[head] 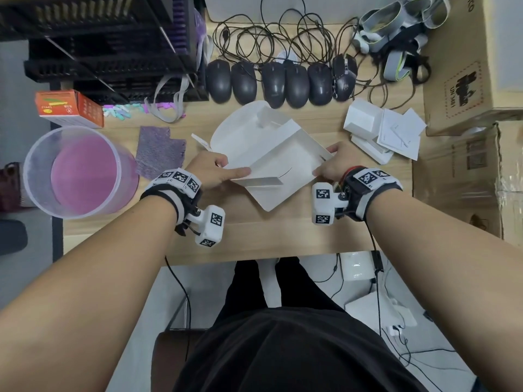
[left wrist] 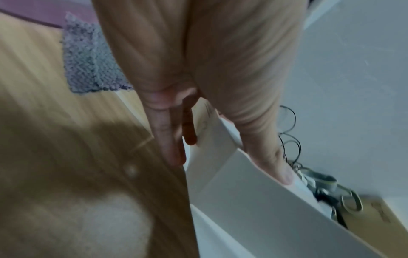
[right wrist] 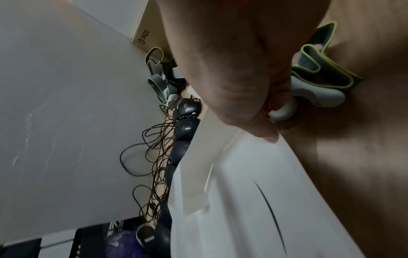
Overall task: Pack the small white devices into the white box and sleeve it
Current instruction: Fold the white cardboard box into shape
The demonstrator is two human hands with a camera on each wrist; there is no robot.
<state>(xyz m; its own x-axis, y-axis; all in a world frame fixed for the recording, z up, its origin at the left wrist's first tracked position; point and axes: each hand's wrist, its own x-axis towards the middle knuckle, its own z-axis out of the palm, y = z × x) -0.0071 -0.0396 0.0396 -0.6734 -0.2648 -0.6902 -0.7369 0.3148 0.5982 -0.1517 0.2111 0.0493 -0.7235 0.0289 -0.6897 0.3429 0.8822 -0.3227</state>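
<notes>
A flat white cardboard box (head: 271,157) lies open and skewed at the middle of the wooden table (head: 254,236), its rounded lid flap (head: 240,131) pointing away from me. My left hand (head: 235,172) pinches its left edge, thumb (left wrist: 271,157) on top and fingers (left wrist: 167,139) underneath. At the right corner my right hand (head: 325,162) grips the box, with the thumb (right wrist: 260,129) pressed on the card. A raised white insert (head: 266,117) stands at the box's far end. Small white block-shaped devices (head: 362,117) and white leaflets (head: 402,131) sit to the right of the box.
Several black computer mice (head: 283,83) with tangled cables line the table behind the box. A clear tub with a purple bottom (head: 79,171), a purple cloth (head: 160,151) and an orange carton (head: 68,108) stand left. Cardboard boxes (head: 475,66) and grey straps (head: 396,32) crowd the right.
</notes>
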